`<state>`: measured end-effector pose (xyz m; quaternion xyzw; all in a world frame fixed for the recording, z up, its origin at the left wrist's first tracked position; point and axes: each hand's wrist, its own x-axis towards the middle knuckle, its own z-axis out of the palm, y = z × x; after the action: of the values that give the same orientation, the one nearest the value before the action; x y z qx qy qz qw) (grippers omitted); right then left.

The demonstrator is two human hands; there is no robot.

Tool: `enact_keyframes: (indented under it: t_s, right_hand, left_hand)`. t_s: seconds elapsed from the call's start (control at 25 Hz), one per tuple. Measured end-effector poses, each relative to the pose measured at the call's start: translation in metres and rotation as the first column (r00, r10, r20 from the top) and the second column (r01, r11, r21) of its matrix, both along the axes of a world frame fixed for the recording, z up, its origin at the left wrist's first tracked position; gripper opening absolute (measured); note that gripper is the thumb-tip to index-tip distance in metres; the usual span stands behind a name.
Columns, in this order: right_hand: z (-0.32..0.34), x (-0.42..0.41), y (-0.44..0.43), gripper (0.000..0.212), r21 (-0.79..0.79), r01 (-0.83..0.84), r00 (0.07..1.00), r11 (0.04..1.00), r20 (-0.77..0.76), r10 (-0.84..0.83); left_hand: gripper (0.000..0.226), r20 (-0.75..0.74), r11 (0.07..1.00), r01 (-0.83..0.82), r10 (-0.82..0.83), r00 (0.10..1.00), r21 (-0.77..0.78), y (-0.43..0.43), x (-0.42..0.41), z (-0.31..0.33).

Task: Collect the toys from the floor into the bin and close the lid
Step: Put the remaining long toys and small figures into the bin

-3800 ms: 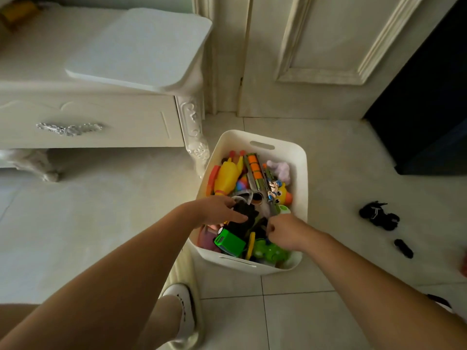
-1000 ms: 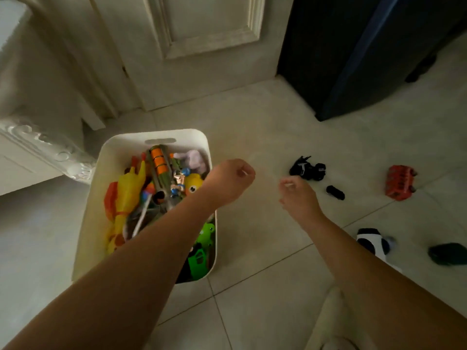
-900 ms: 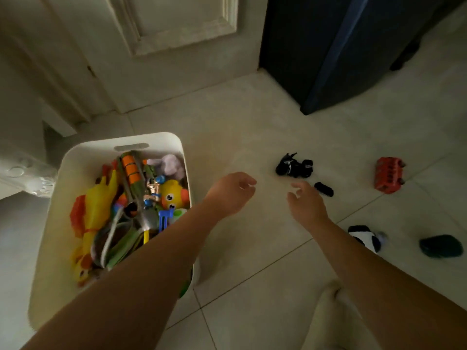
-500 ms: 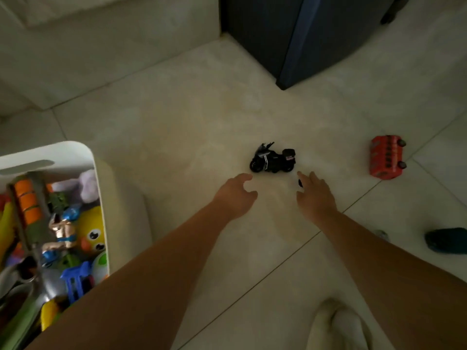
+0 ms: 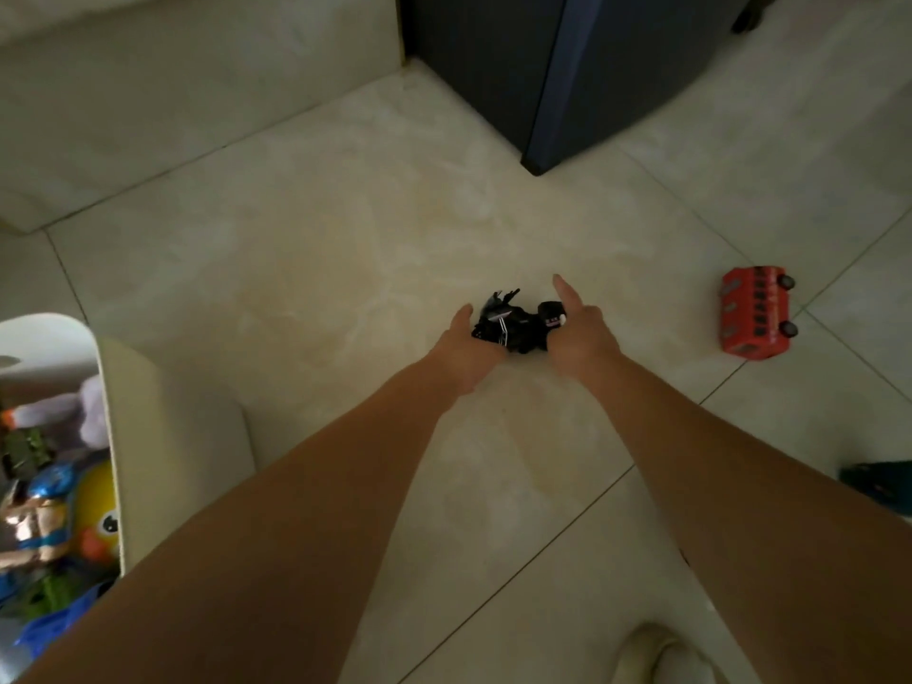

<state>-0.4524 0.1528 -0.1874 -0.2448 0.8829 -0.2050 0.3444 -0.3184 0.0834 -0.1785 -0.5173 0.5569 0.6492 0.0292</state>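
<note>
Near the middle of the frame, on the pale tiled floor (image 5: 345,269), a small black toy motorcycle (image 5: 513,322) lies between the two hands, which half a second ago hovered short of it with a clear gap. Now the left hand (image 5: 469,353) touches its front end, fingers curled under where they cannot be seen, and the right hand (image 5: 580,338) presses against its rear, index finger stretched forward past the tail. Whether either hand has truly closed on the toy cannot be told; they cup it from both sides and it seems to rest on the floor. A second small black piece that lay just beside the right hand in earlier frames is no longer visible, perhaps covered by that hand. At the right of the frame, well apart from the hands, a red toy bus (image 5: 754,312) lies on its side, in the same spot as before. A dark green toy (image 5: 883,481) shows at the right edge, partly cut off. At the lower left, the white bin (image 5: 148,436) stands open, holding a yellow duck toy (image 5: 98,515), a purple plush (image 5: 89,417) and other toys; it has slid further towards the edge as the view shifted rightward. A white-socked foot (image 5: 656,654) shows at the bottom.
</note>
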Motion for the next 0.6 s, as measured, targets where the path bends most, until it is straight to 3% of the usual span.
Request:
enact_keyframes:
  t_s: [0.08, 0.16, 0.28, 0.48, 0.6]
  right_hand:
    - [0.000, 0.002, -0.010, 0.062, 0.030, 0.038, 0.979, 0.999, 0.200, -0.044]
    - [0.003, 0.014, -0.004, 0.045, 0.021, 0.167, 0.942, 0.986, 0.293, -0.166]
    - [0.019, 0.047, 0.009, 0.030, -0.060, 0.290, 0.895, 0.955, 0.371, -0.248]
    - [0.089, 0.113, 0.012, 0.013, -0.298, 0.271, 0.883, 0.915, 0.455, -0.113]
    - [0.141, 0.169, 0.013, 0.007, -0.442, 0.170, 0.918, 0.881, 0.397, 0.022]
  left_hand:
    - [0.072, -0.044, 0.992, -0.077, 0.081, 0.996, 0.100, 0.004, -0.003, -0.001]
    - [0.067, -0.055, 0.968, -0.210, 0.219, 0.974, 0.137, 0.010, 0.000, -0.002]
    - [0.061, -0.074, 0.933, -0.355, 0.358, 0.931, 0.051, 0.014, 0.018, 0.014]
    - [0.052, -0.148, 0.934, -0.295, 0.269, 0.952, -0.200, 0.011, 0.082, 0.092]
    - [0.048, -0.211, 0.889, -0.327, 0.270, 0.940, -0.322, 0.017, 0.149, 0.151]
